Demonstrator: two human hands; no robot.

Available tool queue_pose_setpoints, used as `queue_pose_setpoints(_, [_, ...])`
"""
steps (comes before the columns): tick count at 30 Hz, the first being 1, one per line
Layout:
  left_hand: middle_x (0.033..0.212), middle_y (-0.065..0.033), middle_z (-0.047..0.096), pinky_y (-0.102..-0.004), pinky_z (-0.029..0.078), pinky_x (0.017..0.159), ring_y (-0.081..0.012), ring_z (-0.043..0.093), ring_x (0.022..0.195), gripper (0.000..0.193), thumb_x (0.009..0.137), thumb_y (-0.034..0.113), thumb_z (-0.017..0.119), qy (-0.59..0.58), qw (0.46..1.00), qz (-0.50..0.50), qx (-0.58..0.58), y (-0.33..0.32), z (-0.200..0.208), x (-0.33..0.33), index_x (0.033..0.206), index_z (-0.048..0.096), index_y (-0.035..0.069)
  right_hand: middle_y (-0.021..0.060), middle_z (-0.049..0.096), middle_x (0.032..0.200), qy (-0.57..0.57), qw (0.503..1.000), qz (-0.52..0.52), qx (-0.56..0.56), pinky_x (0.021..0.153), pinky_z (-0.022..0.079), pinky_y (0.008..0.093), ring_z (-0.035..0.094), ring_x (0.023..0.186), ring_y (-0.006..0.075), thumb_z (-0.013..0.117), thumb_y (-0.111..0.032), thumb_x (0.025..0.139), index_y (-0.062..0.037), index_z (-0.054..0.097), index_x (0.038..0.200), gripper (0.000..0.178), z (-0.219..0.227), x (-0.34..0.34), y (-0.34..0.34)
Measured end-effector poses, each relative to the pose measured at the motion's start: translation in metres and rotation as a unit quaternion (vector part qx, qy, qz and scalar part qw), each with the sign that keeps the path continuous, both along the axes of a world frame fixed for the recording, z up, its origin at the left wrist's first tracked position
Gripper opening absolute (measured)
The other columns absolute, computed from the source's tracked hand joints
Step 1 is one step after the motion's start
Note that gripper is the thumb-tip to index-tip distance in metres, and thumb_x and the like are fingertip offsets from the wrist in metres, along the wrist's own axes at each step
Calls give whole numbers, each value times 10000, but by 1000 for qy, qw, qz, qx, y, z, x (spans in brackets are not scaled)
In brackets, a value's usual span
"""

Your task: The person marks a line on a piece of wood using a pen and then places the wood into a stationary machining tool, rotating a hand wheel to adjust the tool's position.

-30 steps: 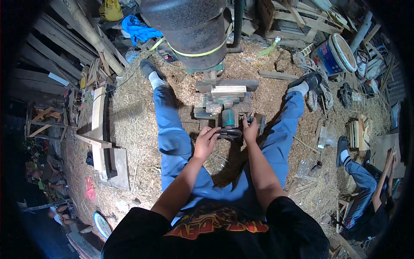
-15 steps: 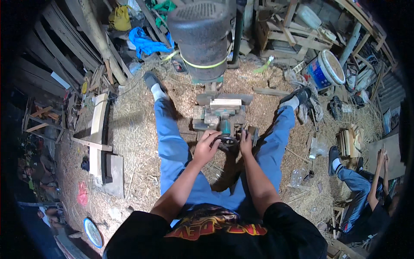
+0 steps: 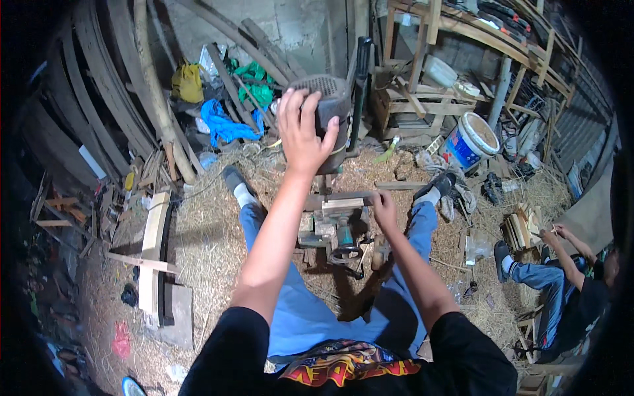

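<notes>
A dark cylindrical motor housing (image 3: 337, 109) with a perforated top stands ahead of me. My left hand (image 3: 305, 132) lies against its near side, fingers spread over the rim. Below it, a pale wood piece (image 3: 343, 204) sits at the metal jaw plate (image 3: 317, 200) of a machine vise (image 3: 323, 228). At the right end of that plate is my right hand (image 3: 384, 210), its fingers curled closed; what lies between them is hidden. The dark handwheel (image 3: 346, 255) is nearer me, with neither hand on it.
My legs straddle the machine over shavings and straw. To the left lie long boards (image 3: 153, 251). A blue-and-white bucket (image 3: 470, 142) stands far right. A co-worker (image 3: 561, 284) sits at the right beside stacked wood pieces (image 3: 518, 228).
Both hands have left the handwheel. My left hand has gone up to the motor, my right to the jaw plate's end. The view has tilted up; the co-worker's hands have lowered.
</notes>
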State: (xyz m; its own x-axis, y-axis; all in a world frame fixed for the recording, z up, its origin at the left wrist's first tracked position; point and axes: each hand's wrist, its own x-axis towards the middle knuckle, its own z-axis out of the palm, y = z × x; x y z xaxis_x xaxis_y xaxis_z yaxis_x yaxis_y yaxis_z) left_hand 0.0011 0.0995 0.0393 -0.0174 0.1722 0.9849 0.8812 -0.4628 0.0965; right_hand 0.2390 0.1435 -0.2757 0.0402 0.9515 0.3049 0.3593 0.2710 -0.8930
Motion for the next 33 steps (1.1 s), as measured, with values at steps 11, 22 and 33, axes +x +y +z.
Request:
queue_pose_setpoints(11, [1268, -195, 537, -564, 341, 1127, -452, 460, 1287, 475, 792, 178, 684, -28, 999, -18, 25, 5, -1, 8, 1234, 591, 34, 140, 680, 866, 244, 921, -6, 304, 744, 496, 376, 646, 804, 257, 583, -424, 1015, 40, 661, 1016, 470, 421, -102, 122])
queue_pose_setpoints(22, [1262, -187, 548, -569, 348, 1131, -447, 475, 1292, 471, 774, 158, 684, -43, 999, -18, 23, -1, -6, 7, 1226, 603, 52, 42, 440, 482, 290, 910, 284, 89, 417, 309, 338, 392, 376, 166, 552, -253, 966, -76, 481, 592, 420, 424, -94, 71])
queue_pose_setpoints(33, [1298, -182, 553, -532, 389, 1115, -451, 455, 1333, 493, 781, 126, 696, 6, 999, -28, -20, -24, -18, -2, 1257, 593, 58, 34, 421, 514, 271, 900, 260, 223, 477, 296, 297, 389, 455, 117, 491, -162, 1000, -49, 431, 582, 438, 333, -67, -39])
